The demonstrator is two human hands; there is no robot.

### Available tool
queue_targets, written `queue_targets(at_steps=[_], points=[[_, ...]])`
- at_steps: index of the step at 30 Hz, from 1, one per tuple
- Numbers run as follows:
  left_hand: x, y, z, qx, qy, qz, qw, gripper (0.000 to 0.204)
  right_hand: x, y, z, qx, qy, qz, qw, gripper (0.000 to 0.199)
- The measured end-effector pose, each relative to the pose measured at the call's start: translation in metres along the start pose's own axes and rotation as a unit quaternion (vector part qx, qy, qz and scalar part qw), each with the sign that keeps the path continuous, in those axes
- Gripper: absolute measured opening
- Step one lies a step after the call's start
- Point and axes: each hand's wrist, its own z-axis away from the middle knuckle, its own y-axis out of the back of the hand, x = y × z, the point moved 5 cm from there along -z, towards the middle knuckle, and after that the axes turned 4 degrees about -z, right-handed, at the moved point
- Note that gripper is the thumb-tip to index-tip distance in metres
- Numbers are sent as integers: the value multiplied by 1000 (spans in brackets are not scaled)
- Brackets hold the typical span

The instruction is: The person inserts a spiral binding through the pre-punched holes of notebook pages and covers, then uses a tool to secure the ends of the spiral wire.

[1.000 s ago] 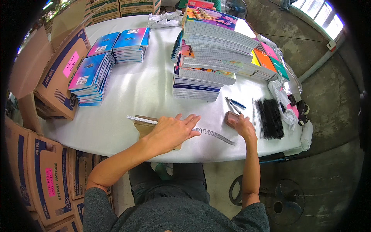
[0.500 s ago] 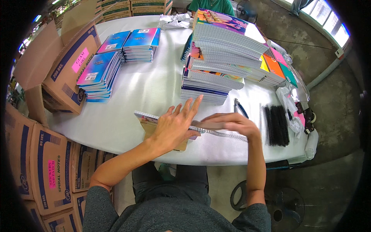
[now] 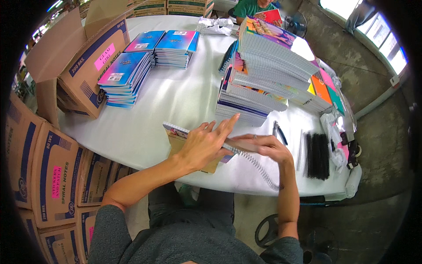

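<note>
My left hand (image 3: 204,143) grips a notebook (image 3: 176,131), thumb near its bound edge and other fingers stretched over it. A brown board (image 3: 176,147) shows under the hand. Along that edge runs a wire coil (image 3: 259,169), partly in the holes, its loose tail curving down toward my right forearm. My right hand (image 3: 270,147) is closed at the coil, holding a flat brownish piece (image 3: 241,144) against the edge; its kind is unclear. Beyond my hands stands a tall stack of notebooks (image 3: 272,57), with pliers (image 3: 278,132) to its near right.
Blue-pink spiral notebooks (image 3: 125,72) are stacked at left beside an open carton (image 3: 83,83). Black coils (image 3: 316,156) and a tape roll (image 3: 357,151) lie at right. More cartons (image 3: 55,176) stand lower left. Across the table, a person in green (image 3: 248,9) holds a red item.
The view has shifted, moving the table's contents in the picture. The coil's loose tail now hangs lower and more bent. Across the table, a red item has come into view in the person's hands.
</note>
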Motion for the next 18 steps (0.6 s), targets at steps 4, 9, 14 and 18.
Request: queue_targets(at_steps=[4, 9, 14, 18], points=[[-2, 5, -1, -23, 23, 23, 999, 111, 10, 12, 6, 40, -62, 38, 997, 45], [-4, 8, 0, -30, 27, 35, 999, 112, 12, -1, -15, 45, -120, 129, 983, 64], [-16, 8, 5, 12, 21, 24, 999, 111, 8, -4, -14, 5, 71, -114, 991, 53], [-18, 11, 6, -27, 43, 27, 998, 111, 16, 0, -23, 21, -11, -10, 1000, 54]])
